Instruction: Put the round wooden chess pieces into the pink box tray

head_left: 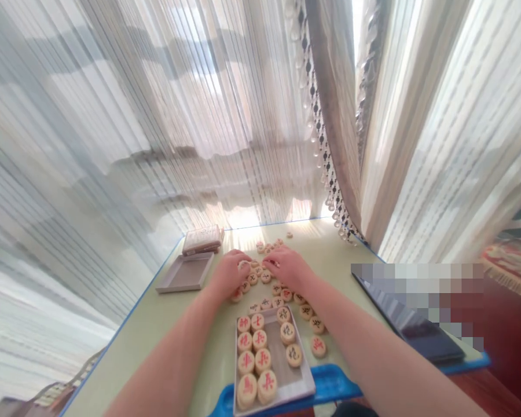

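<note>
My left hand [231, 272] reaches over loose Chinese chess pieces [252, 278] on the table. Its fingers curl, with a pale piece [244, 264] between thumb and fingers. Close by on the right, my right hand [290, 268] bends its fingers over a piece by the same heap; the fingers partly hide it. Between my forearms lies a shallow open box [281, 365]. Red-marked pieces [245, 362] fill two columns on its left side, some apparently stacked. Three black-marked pieces [287, 332] run down its right side, with bare floor between.
An empty box lid [186, 273] lies at the left, with a small stack of flat boxes [202, 239] behind it. A dark flat device [410, 324] rests at the right edge. More pieces [305, 311] lie beside my right forearm. Curtains [191, 116] hang behind the table [156, 330].
</note>
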The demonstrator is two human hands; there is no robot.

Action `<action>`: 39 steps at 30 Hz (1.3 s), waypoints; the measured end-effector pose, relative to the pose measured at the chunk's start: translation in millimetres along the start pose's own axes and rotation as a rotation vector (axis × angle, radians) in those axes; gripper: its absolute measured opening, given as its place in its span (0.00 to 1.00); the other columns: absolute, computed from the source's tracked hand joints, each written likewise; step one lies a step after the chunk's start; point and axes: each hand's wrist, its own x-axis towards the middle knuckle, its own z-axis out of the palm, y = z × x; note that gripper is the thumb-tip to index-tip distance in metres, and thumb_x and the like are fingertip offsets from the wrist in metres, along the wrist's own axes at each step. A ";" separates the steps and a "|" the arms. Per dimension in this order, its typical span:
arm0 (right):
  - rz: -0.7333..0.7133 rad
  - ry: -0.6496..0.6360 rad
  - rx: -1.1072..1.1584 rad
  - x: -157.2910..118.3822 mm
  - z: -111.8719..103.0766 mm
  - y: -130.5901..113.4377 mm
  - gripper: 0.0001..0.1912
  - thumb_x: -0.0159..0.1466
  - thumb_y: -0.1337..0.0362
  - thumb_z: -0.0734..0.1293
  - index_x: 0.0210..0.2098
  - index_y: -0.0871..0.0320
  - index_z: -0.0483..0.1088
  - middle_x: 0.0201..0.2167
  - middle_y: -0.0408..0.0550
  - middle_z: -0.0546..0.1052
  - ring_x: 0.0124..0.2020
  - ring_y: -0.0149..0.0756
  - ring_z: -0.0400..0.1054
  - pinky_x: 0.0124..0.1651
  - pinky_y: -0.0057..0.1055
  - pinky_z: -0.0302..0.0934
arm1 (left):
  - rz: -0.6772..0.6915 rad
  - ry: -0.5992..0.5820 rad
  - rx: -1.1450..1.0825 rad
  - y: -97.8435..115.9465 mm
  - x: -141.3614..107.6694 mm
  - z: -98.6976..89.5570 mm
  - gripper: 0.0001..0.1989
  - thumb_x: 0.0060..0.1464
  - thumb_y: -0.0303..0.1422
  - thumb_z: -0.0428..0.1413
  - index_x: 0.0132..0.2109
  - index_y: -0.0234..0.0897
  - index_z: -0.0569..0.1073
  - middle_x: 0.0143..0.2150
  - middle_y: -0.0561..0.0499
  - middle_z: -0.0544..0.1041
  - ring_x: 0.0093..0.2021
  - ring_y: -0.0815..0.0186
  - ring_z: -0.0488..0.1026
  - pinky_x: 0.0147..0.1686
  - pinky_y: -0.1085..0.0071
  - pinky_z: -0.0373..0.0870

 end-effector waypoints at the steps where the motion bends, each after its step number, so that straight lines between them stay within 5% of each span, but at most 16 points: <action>1: 0.007 -0.009 -0.008 -0.6 1.2 1.3 0.12 0.62 0.62 0.61 0.39 0.56 0.76 0.37 0.49 0.76 0.42 0.39 0.66 0.49 0.38 0.59 | -0.021 -0.010 -0.002 -2.0 -0.8 -0.5 0.10 0.49 0.33 0.52 0.34 0.40 0.78 0.37 0.48 0.75 0.39 0.63 0.71 0.43 0.68 0.67; 9: -0.034 -0.133 -0.174 0.3 3.7 -6.2 0.12 0.61 0.60 0.63 0.28 0.55 0.77 0.33 0.53 0.75 0.42 0.44 0.64 0.49 0.42 0.56 | 0.042 -0.092 0.021 6.6 -2.7 -6.0 0.12 0.51 0.38 0.53 0.33 0.40 0.79 0.36 0.47 0.75 0.39 0.62 0.70 0.43 0.67 0.66; 15: -0.086 -0.158 -0.176 -5.0 2.8 -8.7 0.11 0.61 0.62 0.62 0.37 0.51 0.77 0.40 0.48 0.75 0.43 0.43 0.62 0.48 0.40 0.56 | 0.056 -0.014 0.023 10.3 -7.4 -4.4 0.13 0.53 0.39 0.51 0.34 0.40 0.79 0.36 0.47 0.76 0.40 0.62 0.70 0.44 0.66 0.65; 24: -0.073 -0.191 -0.112 -3.6 -3.2 -9.8 0.08 0.58 0.65 0.66 0.24 0.57 0.74 0.29 0.49 0.76 0.38 0.41 0.64 0.45 0.37 0.58 | 0.064 -0.038 0.102 12.8 -5.8 -6.9 0.11 0.52 0.34 0.50 0.29 0.38 0.77 0.32 0.48 0.76 0.38 0.62 0.69 0.41 0.66 0.65; 28: -0.018 -0.210 -0.102 -5.8 -4.6 -12.4 0.04 0.56 0.65 0.66 0.30 0.56 0.74 0.31 0.48 0.76 0.40 0.42 0.65 0.44 0.37 0.58 | 0.079 0.014 0.101 15.0 -5.6 -10.7 0.12 0.53 0.34 0.50 0.28 0.38 0.76 0.31 0.48 0.75 0.37 0.62 0.69 0.41 0.67 0.65; 35: 0.082 -0.257 -0.005 -3.0 -2.9 -4.1 0.15 0.57 0.61 0.65 0.43 0.54 0.74 0.35 0.47 0.77 0.41 0.41 0.66 0.46 0.36 0.59 | 0.112 -0.004 0.109 16.3 -6.5 -10.0 0.11 0.53 0.33 0.50 0.29 0.37 0.76 0.32 0.48 0.75 0.37 0.63 0.68 0.39 0.67 0.65; 39: 0.072 -0.279 -0.036 -1.9 -1.9 -3.3 0.10 0.57 0.61 0.64 0.35 0.56 0.76 0.34 0.48 0.77 0.44 0.43 0.64 0.49 0.37 0.57 | 0.123 0.045 0.124 15.8 -5.0 -11.2 0.11 0.53 0.32 0.50 0.28 0.36 0.75 0.31 0.48 0.75 0.36 0.63 0.69 0.40 0.66 0.65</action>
